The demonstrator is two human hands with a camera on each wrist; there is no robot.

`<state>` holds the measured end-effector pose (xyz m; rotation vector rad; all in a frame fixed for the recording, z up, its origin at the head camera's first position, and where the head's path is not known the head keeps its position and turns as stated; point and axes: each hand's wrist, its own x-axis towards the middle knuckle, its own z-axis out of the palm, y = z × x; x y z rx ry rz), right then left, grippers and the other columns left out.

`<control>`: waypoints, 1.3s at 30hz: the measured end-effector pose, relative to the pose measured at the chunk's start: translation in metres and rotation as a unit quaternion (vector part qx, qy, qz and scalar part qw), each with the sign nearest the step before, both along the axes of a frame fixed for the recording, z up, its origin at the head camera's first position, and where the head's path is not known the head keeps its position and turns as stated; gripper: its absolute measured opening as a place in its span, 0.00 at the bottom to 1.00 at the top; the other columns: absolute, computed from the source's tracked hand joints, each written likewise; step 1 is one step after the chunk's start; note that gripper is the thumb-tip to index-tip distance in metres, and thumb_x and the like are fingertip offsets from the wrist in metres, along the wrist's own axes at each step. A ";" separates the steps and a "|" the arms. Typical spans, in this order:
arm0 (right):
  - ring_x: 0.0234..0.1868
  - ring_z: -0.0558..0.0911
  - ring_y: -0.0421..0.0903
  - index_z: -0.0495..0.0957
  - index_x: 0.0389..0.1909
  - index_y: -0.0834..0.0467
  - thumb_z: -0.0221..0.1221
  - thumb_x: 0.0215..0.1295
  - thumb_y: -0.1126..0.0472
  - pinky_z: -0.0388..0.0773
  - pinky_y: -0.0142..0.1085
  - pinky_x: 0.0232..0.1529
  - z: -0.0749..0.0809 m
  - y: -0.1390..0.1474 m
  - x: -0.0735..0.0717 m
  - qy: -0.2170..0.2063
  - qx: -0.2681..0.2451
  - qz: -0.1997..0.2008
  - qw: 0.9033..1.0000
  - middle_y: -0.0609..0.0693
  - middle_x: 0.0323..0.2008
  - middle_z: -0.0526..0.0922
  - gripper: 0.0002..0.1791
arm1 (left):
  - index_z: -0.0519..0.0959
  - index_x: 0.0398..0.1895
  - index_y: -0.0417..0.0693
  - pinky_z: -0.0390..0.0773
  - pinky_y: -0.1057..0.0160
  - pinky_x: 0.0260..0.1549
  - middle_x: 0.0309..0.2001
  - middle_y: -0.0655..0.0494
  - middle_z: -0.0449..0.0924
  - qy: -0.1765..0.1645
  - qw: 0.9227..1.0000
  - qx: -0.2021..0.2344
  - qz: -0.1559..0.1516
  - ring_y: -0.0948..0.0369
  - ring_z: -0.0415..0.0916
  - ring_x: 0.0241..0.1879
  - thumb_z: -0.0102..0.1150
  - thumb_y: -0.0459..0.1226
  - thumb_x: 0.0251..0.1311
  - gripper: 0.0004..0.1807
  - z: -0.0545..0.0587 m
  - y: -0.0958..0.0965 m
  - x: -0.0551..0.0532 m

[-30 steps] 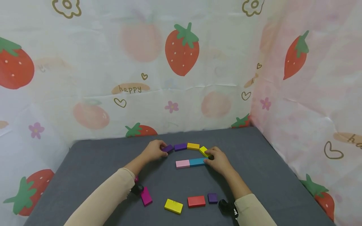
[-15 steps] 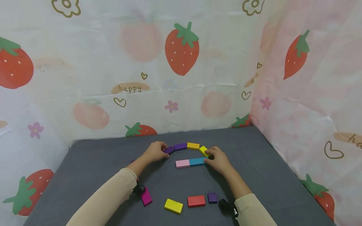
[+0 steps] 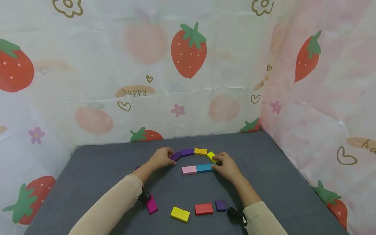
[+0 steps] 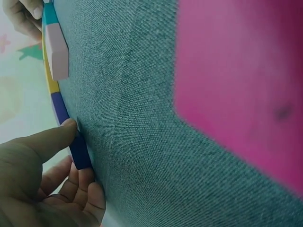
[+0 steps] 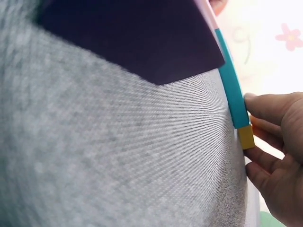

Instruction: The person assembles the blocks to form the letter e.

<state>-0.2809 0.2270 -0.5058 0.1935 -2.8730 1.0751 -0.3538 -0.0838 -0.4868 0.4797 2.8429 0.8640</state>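
My left hand holds a purple block at the left end of a curved row; in the left wrist view the thumb lies on this block and the fingers curl at its end. Beside it in the row come another purple block, an orange-yellow block and a yellow block. My right hand grips around the yellow block's near end, its thumb by the blue block. A pink block adjoins the blue one. The fingers partly hide both right ends.
Nearer on the grey cloth lie a magenta block, a yellow block, a red block and a small purple block. My left forearm partly covers another purple piece. A strawberry-print curtain stands behind.
My left hand has moved slightly right, bringing its purple block up against the neighbouring purple one. It has then stayed nearly still. My right hand has not visibly moved.
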 end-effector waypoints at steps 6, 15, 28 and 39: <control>0.59 0.78 0.56 0.81 0.60 0.61 0.70 0.65 0.60 0.76 0.53 0.60 0.001 -0.001 0.000 -0.003 0.001 -0.001 1.000 0.55 0.57 0.77 0.23 | 0.83 0.47 0.38 0.78 0.56 0.45 0.39 0.51 0.82 -0.002 1.000 -0.003 0.000 0.58 0.77 0.39 0.78 0.38 0.52 0.21 0.003 0.000 0.003; 0.59 0.78 0.57 0.82 0.60 0.61 0.70 0.65 0.60 0.76 0.53 0.60 0.000 -0.001 0.000 0.001 0.004 0.000 1.000 0.55 0.57 0.77 0.23 | 0.82 0.49 0.38 0.78 0.55 0.46 0.40 0.51 0.82 -0.006 1.000 -0.005 0.010 0.57 0.76 0.40 0.80 0.40 0.50 0.25 0.001 0.001 0.003; 0.58 0.78 0.56 0.82 0.60 0.60 0.70 0.65 0.60 0.76 0.53 0.60 -0.001 -0.002 0.000 -0.001 0.003 -0.001 1.000 0.54 0.58 0.77 0.23 | 0.82 0.49 0.37 0.78 0.54 0.45 0.41 0.49 0.82 -0.001 1.000 -0.015 0.015 0.57 0.76 0.39 0.80 0.40 0.51 0.25 0.006 0.002 0.009; 0.59 0.78 0.56 0.82 0.60 0.61 0.70 0.65 0.60 0.76 0.53 0.60 -0.001 -0.002 -0.001 -0.003 0.003 -0.004 1.000 0.54 0.58 0.77 0.23 | 0.82 0.51 0.38 0.79 0.54 0.47 0.44 0.47 0.83 -0.010 1.000 -0.009 -0.002 0.56 0.78 0.41 0.80 0.41 0.51 0.27 0.012 0.000 0.010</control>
